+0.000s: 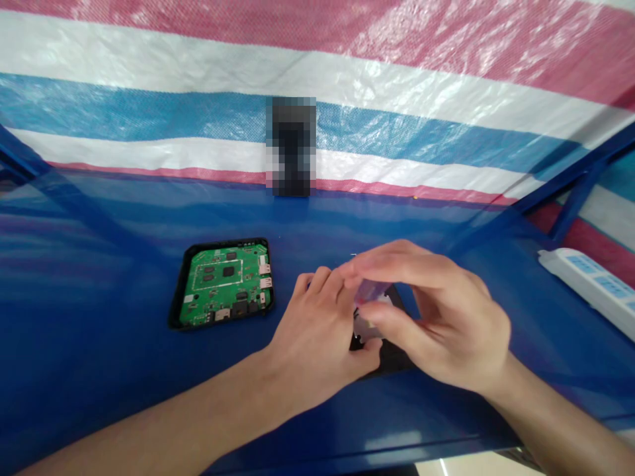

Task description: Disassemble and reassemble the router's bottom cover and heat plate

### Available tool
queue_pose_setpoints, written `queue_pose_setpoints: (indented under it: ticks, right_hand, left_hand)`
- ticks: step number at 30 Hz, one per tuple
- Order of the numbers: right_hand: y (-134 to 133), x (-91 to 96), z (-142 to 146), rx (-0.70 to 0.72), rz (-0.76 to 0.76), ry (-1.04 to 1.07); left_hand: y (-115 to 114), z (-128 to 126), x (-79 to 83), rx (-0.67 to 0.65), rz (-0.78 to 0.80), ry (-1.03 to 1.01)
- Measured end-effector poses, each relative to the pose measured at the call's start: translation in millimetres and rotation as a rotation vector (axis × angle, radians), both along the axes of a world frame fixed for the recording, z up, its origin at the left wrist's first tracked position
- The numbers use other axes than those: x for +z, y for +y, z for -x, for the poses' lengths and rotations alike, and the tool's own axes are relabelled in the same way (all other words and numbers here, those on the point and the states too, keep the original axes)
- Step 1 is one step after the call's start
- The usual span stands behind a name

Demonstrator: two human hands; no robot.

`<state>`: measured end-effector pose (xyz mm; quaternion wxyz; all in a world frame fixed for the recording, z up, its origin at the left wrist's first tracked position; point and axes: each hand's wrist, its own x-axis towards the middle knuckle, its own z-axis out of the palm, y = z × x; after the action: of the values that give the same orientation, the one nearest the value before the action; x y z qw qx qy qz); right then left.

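Where hands (312, 337) meet, the table edge (377, 423) lies near.

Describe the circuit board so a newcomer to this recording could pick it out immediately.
On the blue work surface, left of the person's left hand, sits a black square tray. Inside it lies the green circuit board, the only bright green thing, with two silver ports on its right edge.

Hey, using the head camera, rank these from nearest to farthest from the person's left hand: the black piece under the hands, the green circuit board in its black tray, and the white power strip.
1. Black piece: right beside the left hand, partly under it, to its right.
2. Green circuit board in a black square tray: left of the hand.
3. White power strip with blue panels: far right.
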<state>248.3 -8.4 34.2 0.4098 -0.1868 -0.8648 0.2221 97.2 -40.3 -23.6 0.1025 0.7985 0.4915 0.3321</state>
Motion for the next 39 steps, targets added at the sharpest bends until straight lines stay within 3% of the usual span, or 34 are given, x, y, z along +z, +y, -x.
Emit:
queue_pose_setpoints:
  ticks: [6, 12, 19, 22, 32, 39]
  right_hand:
    - [-2.2, -7.0, -3.3, -0.107, 0.086, 0.042]
    - [-0.9, -7.3, -6.6, -0.11, -0.01, 0.06]
    - [-4.5, -9.0, -12.8, -0.232, 0.085, 0.127]
    - [-2.7, -9.2, -16.1, -0.271, 0.058, 0.211]
    - [24.1, -6.0, -38.5, -0.459, -0.013, 0.334]
    - [46.0, -19.5, -63.3, -0.627, 0.012, 0.323]
  left_hand:
    - [0.4, 0.5, 3.8, 0.005, 0.024, 0.145]
    - [0.1, 0.9, 2.9, -0.007, 0.035, 0.124]
    - [-1.2, 2.4, 7.0, -0.019, 0.065, 0.125]
    - [-0.3, 2.9, 8.0, -0.022, 0.074, 0.095]
    - [2.0, 7.2, 7.4, -0.029, 0.083, 0.002]
    - [2.6, 10.8, 6.7, -0.045, 0.063, -0.043]
